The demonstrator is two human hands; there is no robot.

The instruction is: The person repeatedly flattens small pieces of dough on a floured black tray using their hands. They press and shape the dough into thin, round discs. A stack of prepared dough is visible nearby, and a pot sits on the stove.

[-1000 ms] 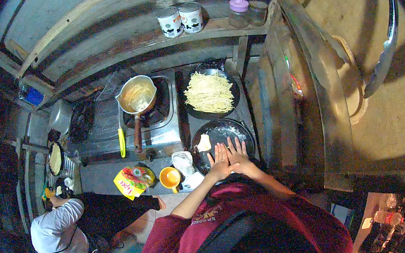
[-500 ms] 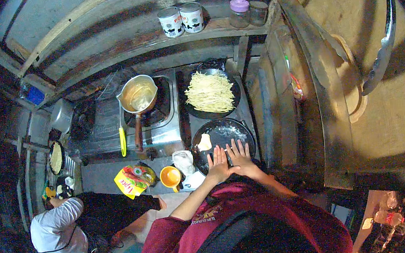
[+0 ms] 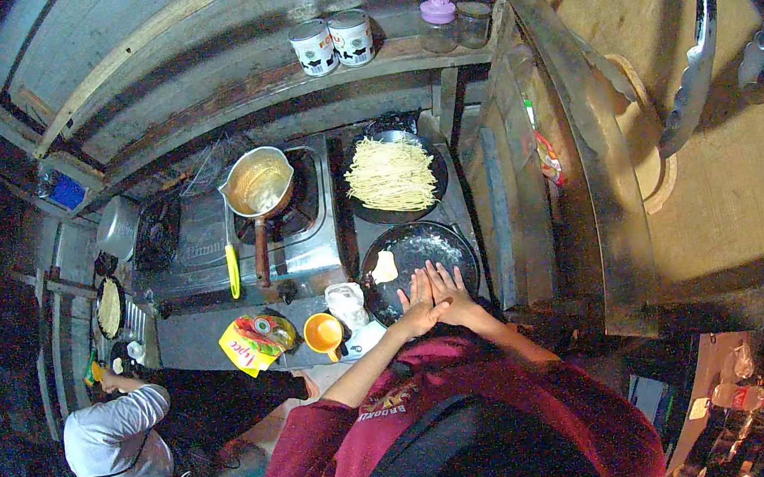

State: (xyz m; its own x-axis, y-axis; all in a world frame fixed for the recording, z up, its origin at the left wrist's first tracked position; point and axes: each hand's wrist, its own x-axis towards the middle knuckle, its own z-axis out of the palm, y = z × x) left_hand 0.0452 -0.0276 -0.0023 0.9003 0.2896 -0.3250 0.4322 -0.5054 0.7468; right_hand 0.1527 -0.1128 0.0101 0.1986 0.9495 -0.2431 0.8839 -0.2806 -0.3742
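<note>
Both hands hover at the near part of a dark round tray (image 3: 443,241) dusted with white powder. My left hand (image 3: 420,307) has its fingers stretched out and holds nothing. Beside it, partly overlapping at the base of the thumbs, my right hand (image 3: 452,294) lies flat with fingers extended, palm down. Whether the palms touch the tray is hidden. A small pale piece of dough (image 3: 384,267) rests on the tray's left side, just beyond the left fingertips. Behind it, thin pale dough strips (image 3: 390,175) are heaped on another dark round tray.
A saucepan (image 3: 257,183) with pale contents sits on the stove (image 3: 314,255), a yellow-green-handled utensil (image 3: 234,271) beside it. Nearer are a yellow packet (image 3: 261,342), an orange cup (image 3: 323,333) and a white bag (image 3: 346,304). Another person (image 3: 118,429) sits at the lower left.
My hands have drawn closer together, the fingers less spread, and now overlap more. The seated person's arm has shifted a little. The whole view has moved slightly.
</note>
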